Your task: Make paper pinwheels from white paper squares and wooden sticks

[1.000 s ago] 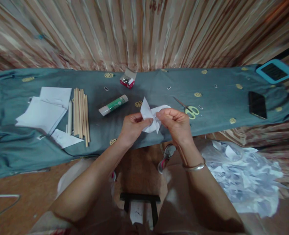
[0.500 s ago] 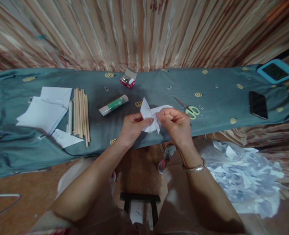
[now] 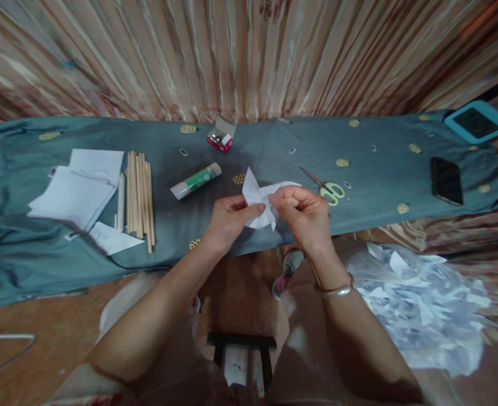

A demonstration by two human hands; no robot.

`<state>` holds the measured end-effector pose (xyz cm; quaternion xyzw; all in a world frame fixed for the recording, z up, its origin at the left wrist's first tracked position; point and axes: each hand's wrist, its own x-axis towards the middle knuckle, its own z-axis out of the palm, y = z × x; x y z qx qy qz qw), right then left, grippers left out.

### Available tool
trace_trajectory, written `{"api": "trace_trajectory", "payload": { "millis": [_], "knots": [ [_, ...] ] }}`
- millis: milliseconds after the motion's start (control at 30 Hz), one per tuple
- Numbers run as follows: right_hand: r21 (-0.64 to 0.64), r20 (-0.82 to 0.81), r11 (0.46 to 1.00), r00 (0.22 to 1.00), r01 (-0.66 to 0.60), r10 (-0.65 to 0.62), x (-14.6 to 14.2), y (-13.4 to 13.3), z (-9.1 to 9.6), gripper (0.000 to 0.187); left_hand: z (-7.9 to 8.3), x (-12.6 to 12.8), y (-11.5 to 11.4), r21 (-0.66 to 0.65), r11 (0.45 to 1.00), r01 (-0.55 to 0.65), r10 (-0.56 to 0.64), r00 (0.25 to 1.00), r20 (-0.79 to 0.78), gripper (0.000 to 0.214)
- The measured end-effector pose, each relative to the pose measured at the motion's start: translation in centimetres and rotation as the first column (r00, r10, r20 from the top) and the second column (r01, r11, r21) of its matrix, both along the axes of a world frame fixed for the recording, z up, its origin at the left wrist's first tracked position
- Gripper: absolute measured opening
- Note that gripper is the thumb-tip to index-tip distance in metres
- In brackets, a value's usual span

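A white paper pinwheel [image 3: 253, 192] with folded, pointed blades is held over the front edge of the cloth-covered table. My left hand [image 3: 232, 221] pinches its left side between thumb and fingers. At its middle and right, my right hand [image 3: 303, 214] presses with thumb and fingertips; whatever lies under those fingertips is hidden. Just right of that hand lie scissors [image 3: 331, 193] with pale green handles. Behind and left of the paper is a green and white glue stick [image 3: 197, 181]. A small open red box [image 3: 219, 141] of metal pins stands farther back.
Several wooden sticks [image 3: 139, 194] lie left of the glue, beside stacked white paper sheets [image 3: 78, 194]. A black phone [image 3: 446, 180] and a blue-framed device [image 3: 478, 122] are at the right. A clear bag [image 3: 422, 304] of paper pieces sits on the floor at right.
Both hands keep their grip on the paper pinwheel almost unmoved. Its right blade reaches slightly farther right above my right hand.
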<state>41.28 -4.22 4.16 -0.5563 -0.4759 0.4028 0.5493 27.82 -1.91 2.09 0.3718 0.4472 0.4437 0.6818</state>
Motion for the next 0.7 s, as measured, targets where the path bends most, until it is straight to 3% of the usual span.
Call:
{"api": "trace_trajectory", "payload": {
  "millis": [533,700],
  "knots": [
    [-0.01,0.001,1.0,1.0,0.01,-0.01,0.1,-0.1,0.0,0.018,-0.1,0.0,0.1,-0.007,1.0,-0.02,0.02,1.0,-0.023,0.012],
    [0.051,-0.005,0.988,0.99,0.143,-0.143,1.8,0.3,-0.3,0.017,0.0,-0.5,0.7,-0.02,0.997,-0.075,0.075,0.997,0.02,0.014]
  ]
}}
